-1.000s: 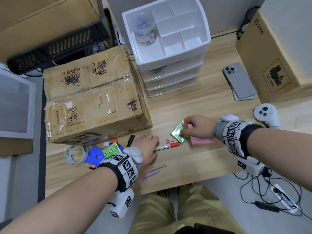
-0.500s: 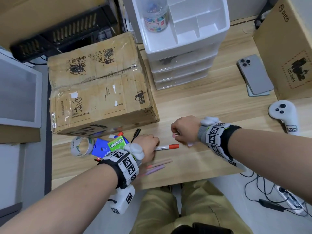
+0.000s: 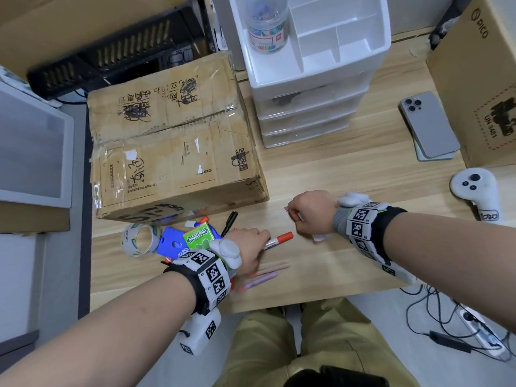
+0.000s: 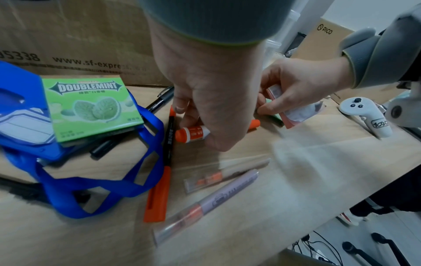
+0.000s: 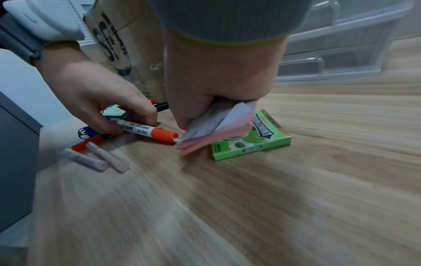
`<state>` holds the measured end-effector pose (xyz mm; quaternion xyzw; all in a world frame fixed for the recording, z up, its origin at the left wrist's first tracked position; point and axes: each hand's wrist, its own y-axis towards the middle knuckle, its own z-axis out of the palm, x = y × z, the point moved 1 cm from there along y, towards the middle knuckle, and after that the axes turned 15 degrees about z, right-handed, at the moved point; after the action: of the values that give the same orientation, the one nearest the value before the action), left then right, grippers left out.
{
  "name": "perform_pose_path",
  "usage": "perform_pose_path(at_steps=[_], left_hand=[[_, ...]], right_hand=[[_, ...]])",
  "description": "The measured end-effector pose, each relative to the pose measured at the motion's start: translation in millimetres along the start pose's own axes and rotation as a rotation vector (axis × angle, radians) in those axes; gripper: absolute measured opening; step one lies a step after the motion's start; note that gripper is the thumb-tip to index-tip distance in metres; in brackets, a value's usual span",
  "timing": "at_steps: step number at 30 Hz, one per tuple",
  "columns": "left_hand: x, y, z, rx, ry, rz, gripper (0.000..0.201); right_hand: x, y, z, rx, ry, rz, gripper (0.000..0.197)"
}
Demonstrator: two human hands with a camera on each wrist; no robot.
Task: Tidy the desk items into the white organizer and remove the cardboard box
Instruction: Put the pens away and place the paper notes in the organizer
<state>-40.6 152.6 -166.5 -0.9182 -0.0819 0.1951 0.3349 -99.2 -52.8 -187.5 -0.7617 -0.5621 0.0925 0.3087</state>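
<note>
Shifted leftward, right hand (image 3: 312, 216) clutches sticky notes (image 5: 218, 133); left fingers (image 5: 145, 115) pinch marker (image 5: 148, 132).

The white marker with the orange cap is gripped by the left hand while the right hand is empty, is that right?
Not quite: the right hand grips a pink sticky-note pad, per the right wrist view. The left hand does grip the white marker with the orange cap.

I am working at a matt wood-grain desk (image 3: 349, 174), beside a creased, taped cardboard box (image 3: 173, 141), a glossy white plastic organizer (image 3: 312, 43), and a smooth plastic marker (image 5: 145, 132); I am gripping soft paper notes (image 5: 216, 131).
</note>
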Motion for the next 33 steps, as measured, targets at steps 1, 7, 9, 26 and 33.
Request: perform_pose_path(at_steps=[1,7,9,26,33], left_hand=[[-0.2,0.0,-0.1,-0.004,0.009,-0.002,0.038],[-4.9,1.3,1.8,-0.062,0.040,-0.015,0.040],[-7.2,-0.5,5.7,-0.114,0.041,-0.004,0.056],[-19.3,7.0,13.2,-0.067,0.072,0.027,0.039],[-17.3,16.3,10.4,0.014,0.047,0.025,0.036]], right_hand=[[0.3,-0.3,-0.1,0.009,0.006,-0.002,0.018],[-1.2,-1.8,5.2,-0.021,0.059,-0.012,0.025],[-3.9,-2.7,4.6,-0.037,0.118,0.028,0.022],[-49.8,-15.4,-19.9,0.002,0.022,0.165,0.059],[-55.5,-14.9,-18.5,-0.003,0.004,0.195,0.057]])
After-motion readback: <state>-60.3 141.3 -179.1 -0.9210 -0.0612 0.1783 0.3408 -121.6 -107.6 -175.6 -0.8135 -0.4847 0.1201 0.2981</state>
